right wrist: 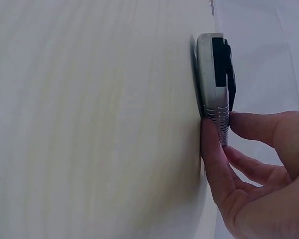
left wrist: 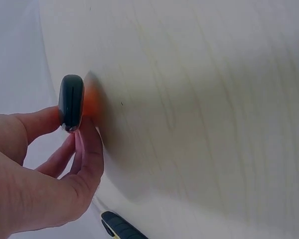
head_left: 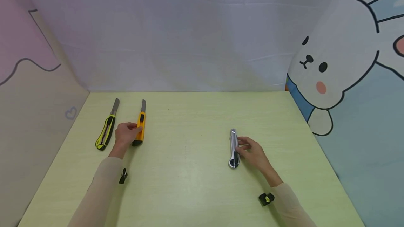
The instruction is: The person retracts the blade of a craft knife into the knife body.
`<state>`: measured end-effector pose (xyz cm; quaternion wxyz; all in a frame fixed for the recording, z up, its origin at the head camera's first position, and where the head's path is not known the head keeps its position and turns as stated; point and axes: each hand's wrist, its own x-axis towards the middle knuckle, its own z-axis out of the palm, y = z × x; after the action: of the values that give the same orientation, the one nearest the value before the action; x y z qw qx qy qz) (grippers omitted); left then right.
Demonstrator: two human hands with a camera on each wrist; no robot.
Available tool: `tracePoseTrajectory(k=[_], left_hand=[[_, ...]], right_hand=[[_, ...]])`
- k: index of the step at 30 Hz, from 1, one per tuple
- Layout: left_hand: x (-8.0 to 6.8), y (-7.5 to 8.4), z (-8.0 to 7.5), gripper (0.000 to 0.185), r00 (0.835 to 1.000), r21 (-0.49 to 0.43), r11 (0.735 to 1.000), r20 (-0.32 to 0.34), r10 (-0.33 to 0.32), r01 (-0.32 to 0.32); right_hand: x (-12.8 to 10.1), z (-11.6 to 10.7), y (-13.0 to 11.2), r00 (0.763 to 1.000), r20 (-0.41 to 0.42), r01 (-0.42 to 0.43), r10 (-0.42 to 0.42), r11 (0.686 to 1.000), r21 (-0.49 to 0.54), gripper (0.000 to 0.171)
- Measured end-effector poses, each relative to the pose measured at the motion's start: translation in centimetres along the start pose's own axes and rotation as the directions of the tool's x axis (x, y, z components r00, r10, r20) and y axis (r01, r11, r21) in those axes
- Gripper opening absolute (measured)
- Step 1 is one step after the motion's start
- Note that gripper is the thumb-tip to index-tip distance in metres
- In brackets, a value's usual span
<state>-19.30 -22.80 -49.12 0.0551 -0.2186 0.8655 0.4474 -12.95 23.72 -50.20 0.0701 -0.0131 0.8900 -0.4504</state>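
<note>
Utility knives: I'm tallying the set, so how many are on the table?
3. A yellow-green knife lies far left, untouched; an orange knife is pinched by the left hand; a silver knife is gripped by the right hand. None seems hidden.

I see a small staged recording booth: a pale green tabletop (head_left: 189,185) enclosed by white cloth (head_left: 176,38) and cartoon rabbit backdrops (head_left: 334,69).

You are looking down at a pale green desk (head_left: 189,185) with a faint wood grain, evenly lit with only soft shadows. A white fabric backdrop (head_left: 189,34) with light creases closes off the far edge. On your left stands a pink and beige panel (head_left: 28,80) with a small heart outline; on your right, a blue panel (head_left: 363,115) printed with a white cartoon rabbit (head_left: 328,66).
</note>
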Motion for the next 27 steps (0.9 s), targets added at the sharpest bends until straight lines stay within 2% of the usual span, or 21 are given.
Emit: tracePoseTrajectory(k=[11,20,27], left_hand=[[0.53,-0.37,-0.02,0.045,0.997,-0.07,0.996,0.052,-0.054,0.058],[0.18,-0.15,0.15,0.045,0.996,-0.108,0.99,0.044,-0.083,0.087],[-0.24,0.24,0.38,0.045,0.995,-0.151,0.984,0.049,-0.089,0.095]], right_hand=[[0.18,0.06,0.06,1.0,-0.003,-0.012,0.012,1.0,-0.002,0.043],[0.19,-0.06,-0.04,0.999,-0.028,-0.016,0.016,1.0,-0.003,0.043],[0.36,-0.25,-0.29,0.999,-0.046,-0.027,0.029,0.999,0.045,0.04]])
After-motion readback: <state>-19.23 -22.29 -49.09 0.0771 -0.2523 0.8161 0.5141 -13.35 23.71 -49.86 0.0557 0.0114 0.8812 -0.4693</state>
